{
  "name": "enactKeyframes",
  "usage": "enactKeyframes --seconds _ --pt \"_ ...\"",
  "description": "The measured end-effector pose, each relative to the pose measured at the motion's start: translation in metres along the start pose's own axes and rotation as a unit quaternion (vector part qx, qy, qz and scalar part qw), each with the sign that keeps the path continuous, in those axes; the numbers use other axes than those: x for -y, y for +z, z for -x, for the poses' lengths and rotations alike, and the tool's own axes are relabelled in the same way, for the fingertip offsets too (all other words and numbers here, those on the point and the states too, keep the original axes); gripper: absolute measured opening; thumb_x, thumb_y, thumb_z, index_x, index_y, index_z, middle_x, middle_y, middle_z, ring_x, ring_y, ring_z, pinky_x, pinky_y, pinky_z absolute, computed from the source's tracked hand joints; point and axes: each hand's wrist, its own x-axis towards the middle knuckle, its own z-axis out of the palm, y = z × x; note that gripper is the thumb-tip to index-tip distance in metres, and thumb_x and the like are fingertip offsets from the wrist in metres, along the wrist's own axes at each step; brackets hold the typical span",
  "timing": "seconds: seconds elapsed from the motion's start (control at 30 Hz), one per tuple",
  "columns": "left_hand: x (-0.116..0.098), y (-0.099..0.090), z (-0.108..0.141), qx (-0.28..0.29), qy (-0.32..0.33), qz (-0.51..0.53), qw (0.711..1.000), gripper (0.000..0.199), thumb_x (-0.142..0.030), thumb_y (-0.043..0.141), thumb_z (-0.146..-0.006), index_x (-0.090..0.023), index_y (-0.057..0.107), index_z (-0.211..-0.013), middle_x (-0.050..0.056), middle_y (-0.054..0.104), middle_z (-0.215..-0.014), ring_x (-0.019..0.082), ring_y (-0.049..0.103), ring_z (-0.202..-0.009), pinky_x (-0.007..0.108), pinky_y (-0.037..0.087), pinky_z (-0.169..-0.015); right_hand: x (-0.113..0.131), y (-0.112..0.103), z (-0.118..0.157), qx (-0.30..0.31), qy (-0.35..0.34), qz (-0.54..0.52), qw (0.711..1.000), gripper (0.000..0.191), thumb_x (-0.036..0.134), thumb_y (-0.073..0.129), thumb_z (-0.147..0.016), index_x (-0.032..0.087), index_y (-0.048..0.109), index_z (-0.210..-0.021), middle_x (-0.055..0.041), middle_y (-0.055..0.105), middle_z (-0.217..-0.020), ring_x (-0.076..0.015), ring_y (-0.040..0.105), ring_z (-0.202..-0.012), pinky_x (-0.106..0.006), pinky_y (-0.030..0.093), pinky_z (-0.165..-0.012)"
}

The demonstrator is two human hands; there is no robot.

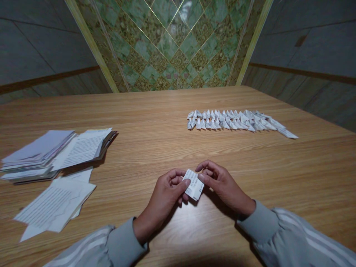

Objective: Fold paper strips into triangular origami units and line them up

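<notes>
Between my two hands is a small folded piece of printed paper (195,188), held tilted a little above the wooden table. My left hand (169,187) grips its left side, thumb on top and fingers curled beneath. On the upper right edge, my right hand (218,181) pinches the paper with the thumb, its index finger bent above the far corner. Parts of the fingers under the paper are hidden. Farther off to the right lie two rows of folded paper pieces (228,120) with pointed tops, set close together.
At the left of the wooden table (144,129) sits a stack of papers and booklets (39,150), beside a second pile topped with a printed sheet (86,146). Loose printed sheets (57,204) lie nearer to me. A green tiled wall (172,48) stands beyond the far edge.
</notes>
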Motion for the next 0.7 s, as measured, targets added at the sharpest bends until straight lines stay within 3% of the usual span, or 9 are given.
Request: enactKeyframes --seconds 0.17,0.33,0.43,0.5,0.6,0.7 --pt "-0.001 -0.001 0.0 -0.041 0.004 0.004 0.999 0.04 -0.038 0.073 -0.076 -0.017 0.05 -0.102 -0.006 0.061 -0.053 0.008 0.05 -0.04 0.014 0.034 -0.037 0.004 -0.002 0.002 -0.028 -0.03 0.12 0.992 0.026 0.044 0.053 -0.097 0.02 0.062 -0.101 -0.0005 0.061 -0.084 -0.0161 0.055 -0.081 -0.03 0.042 -0.073" --pt "0.005 -0.001 0.002 -0.008 0.011 -0.016 1.0 0.033 -0.039 0.068 -0.083 -0.02 0.048 -0.102 -0.007 0.059 -0.057 0.01 0.051 -0.043 0.017 0.038 -0.04 -0.002 0.0 0.001 0.011 0.001 0.069 0.998 0.027 0.043 0.055 -0.095 0.02 0.056 -0.11 0.0027 0.056 -0.075 -0.015 0.054 -0.07 -0.028 0.04 -0.064" --pt "0.003 -0.004 0.004 0.023 0.055 -0.107 0.992 0.019 -0.036 0.057 -0.092 -0.02 0.054 -0.1 -0.003 0.06 -0.064 0.013 0.055 -0.053 0.023 0.042 -0.048 -0.004 0.001 0.001 0.008 -0.003 0.1 0.995 0.02 0.037 0.056 -0.093 0.019 0.056 -0.103 0.004 0.053 -0.07 -0.0143 0.051 -0.064 -0.027 0.038 -0.06" --pt "-0.001 -0.008 0.005 0.032 0.143 -0.235 0.961 0.012 -0.03 0.055 -0.094 -0.019 0.06 -0.097 0.002 0.064 -0.079 0.017 0.06 -0.07 0.029 0.048 -0.063 -0.002 0.001 0.001 -0.007 -0.015 0.163 0.987 0.012 0.031 0.056 -0.093 0.019 0.057 -0.096 0.0046 0.052 -0.067 -0.0136 0.049 -0.063 -0.026 0.036 -0.06" --pt "-0.007 -0.016 0.007 0.06 0.271 -0.401 0.873 0.01 -0.02 0.063 -0.088 -0.02 0.065 -0.099 0.008 0.063 -0.106 0.023 0.057 -0.099 0.038 0.046 -0.085 0.001 0.0 0.001 -0.007 -0.033 0.257 0.966 0.004 0.022 0.055 -0.093 0.019 0.057 -0.09 0.0049 0.052 -0.067 -0.013 0.049 -0.062 -0.025 0.035 -0.06" --pt "-0.005 -0.022 0.005 0.132 0.313 -0.463 0.819 0.012 -0.016 0.065 -0.088 -0.02 0.064 -0.1 0.007 0.062 -0.109 0.023 0.055 -0.102 0.036 0.045 -0.087 0.001 -0.001 0.001 0.007 -0.047 0.317 0.947 0.007 0.015 0.054 -0.093 0.02 0.056 -0.088 0.0038 0.057 -0.07 -0.0138 0.053 -0.066 -0.026 0.035 -0.062"
